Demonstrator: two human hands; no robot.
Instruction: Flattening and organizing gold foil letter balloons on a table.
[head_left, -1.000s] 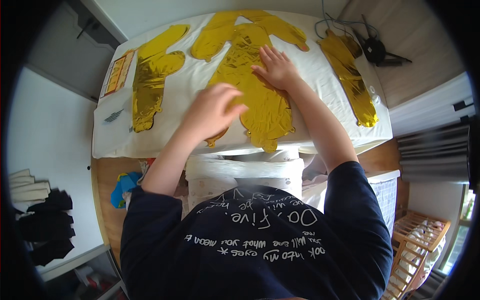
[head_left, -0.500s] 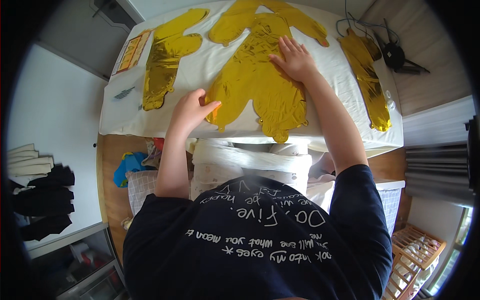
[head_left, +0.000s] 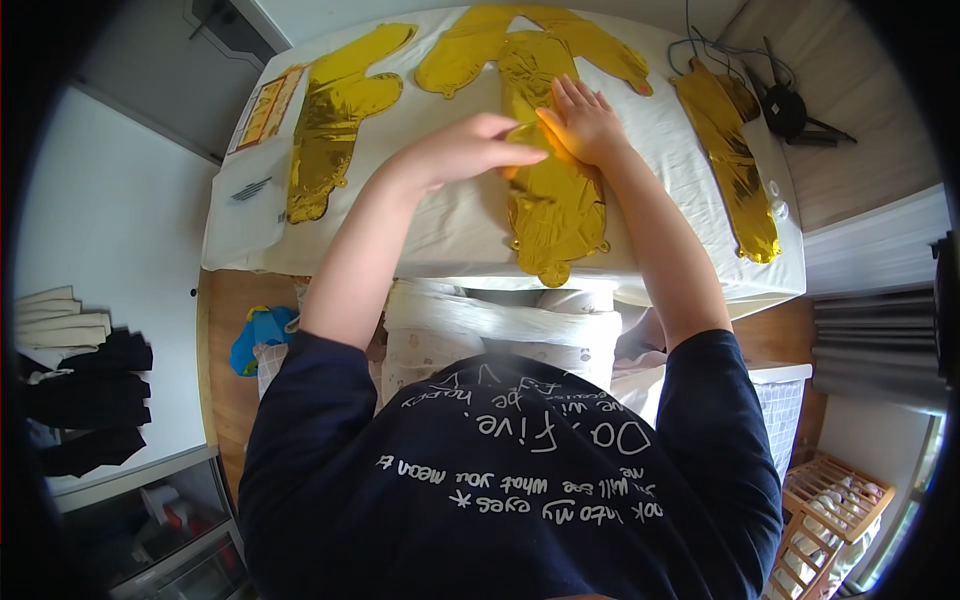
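A flat gold foil balloon (head_left: 555, 220) lies on the white-covered table in front of me. Its left lobe is turned over toward the right, so the balloon now looks narrow. At its left edge my left hand (head_left: 465, 150) pinches the turned foil between thumb and fingers, slightly blurred. My right hand (head_left: 590, 125) lies flat on the upper right part of the same balloon, fingers stretched out. Just beyond it a second gold foil balloon (head_left: 455, 60) spreads in a bent shape at the far edge.
Another gold foil balloon (head_left: 335, 120) lies at the left, beside a printed sheet (head_left: 268, 112) and a clear plastic bag (head_left: 245, 200). At the right are one more gold balloon (head_left: 725, 150) and a black device (head_left: 787, 110) with cables. A wooden rack (head_left: 838, 490) stands at lower right.
My left hand has moved up and right, carrying the balloon's lower left lobe over onto its middle. My right hand has stayed nearly in place.
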